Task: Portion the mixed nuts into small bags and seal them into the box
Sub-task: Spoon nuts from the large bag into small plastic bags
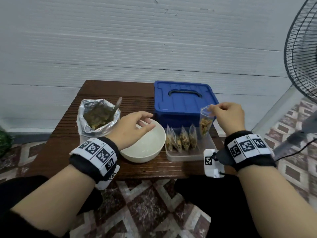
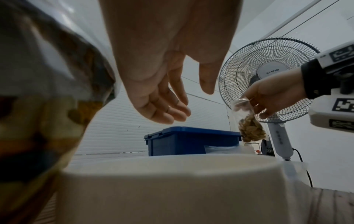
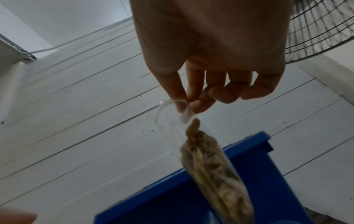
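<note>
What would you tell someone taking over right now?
Right hand pinches the top of a small bag of nuts, its mouth open, above the clear tray.
Left hand is open, holding nothing, over the white bowl.
Four filled bags stand in the tray.
The big foil nut bag, spoon inside, stands left of the bowl.
Blue box sits behind, lid on.
Left: seal this bag, open the box, load the bags, close it.

Storage box (image 1: 184,103): blue, black handle (image 1: 185,92). Bowl (image 1: 145,152): off-white. Nut pouch (image 1: 96,117): silver foil. Table (image 1: 137,93): dark brown, ribbed. Wristbands (image 1: 96,152): black, white-and-black square markers. Floor (image 1: 145,208): maroon-and-cream diamonds.
</note>
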The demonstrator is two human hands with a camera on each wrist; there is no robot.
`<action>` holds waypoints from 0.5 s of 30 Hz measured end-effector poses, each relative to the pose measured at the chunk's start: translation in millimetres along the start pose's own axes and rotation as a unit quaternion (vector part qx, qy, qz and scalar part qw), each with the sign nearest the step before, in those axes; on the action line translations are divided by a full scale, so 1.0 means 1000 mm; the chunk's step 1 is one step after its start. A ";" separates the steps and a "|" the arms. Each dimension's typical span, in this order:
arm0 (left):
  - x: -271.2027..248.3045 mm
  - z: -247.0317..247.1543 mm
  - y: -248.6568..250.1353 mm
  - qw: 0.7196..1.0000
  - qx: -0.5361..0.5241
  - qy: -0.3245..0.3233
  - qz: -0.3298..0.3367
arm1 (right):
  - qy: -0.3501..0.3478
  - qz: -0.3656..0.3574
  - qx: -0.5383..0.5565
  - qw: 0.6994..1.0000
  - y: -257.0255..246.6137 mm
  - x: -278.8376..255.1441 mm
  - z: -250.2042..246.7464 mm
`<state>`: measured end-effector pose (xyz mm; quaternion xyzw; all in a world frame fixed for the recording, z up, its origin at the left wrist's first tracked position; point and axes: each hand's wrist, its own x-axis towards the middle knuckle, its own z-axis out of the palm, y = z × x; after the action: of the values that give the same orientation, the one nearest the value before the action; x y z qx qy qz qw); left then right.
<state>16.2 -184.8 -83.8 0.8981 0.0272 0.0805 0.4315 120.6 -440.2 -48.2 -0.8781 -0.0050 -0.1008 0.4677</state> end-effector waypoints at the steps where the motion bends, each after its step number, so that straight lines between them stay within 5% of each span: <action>1: 0.000 0.002 -0.001 1.000 0.002 -0.003 -0.006 | 0.000 0.006 -0.013 1.000 0.005 0.002 0.000; 15: -0.001 0.008 -0.016 0.996 0.078 -0.017 -0.043 | -0.082 0.086 -0.138 0.983 0.047 -0.007 0.032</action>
<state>17.1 -181.1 -101.7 0.9283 0.0641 0.0440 0.3635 124.1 -439.1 -105.3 -0.9365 0.0466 0.0123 0.3474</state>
